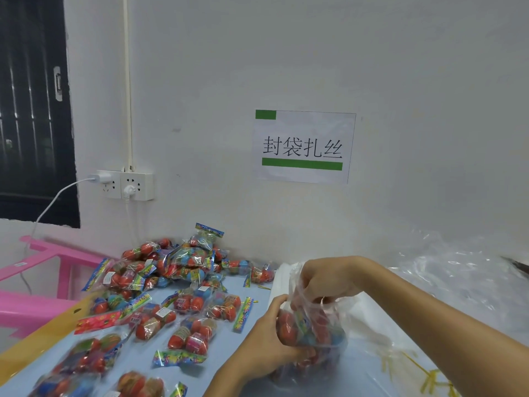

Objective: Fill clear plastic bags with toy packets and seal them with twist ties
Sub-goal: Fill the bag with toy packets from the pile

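Left hand (264,343) cups the filled bag (315,328); right hand (326,279) pinches its top. Film looks thin, slippery, load lumpy: hold at the neck.

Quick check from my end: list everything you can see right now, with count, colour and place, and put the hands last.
toy packets: many, red and blue, heaped and spread on table's left half
clear bag: one, partly filled, held centre
twist ties: several, yellow, table's lower right
plastic sheeting: clear, crumpled, right
table: one, light blue top
pink frame: one, far left
wall sign: one, white with green bars
sockets: two, white, wall left
left hand: cupping bag's side
right hand: gripping bag's top
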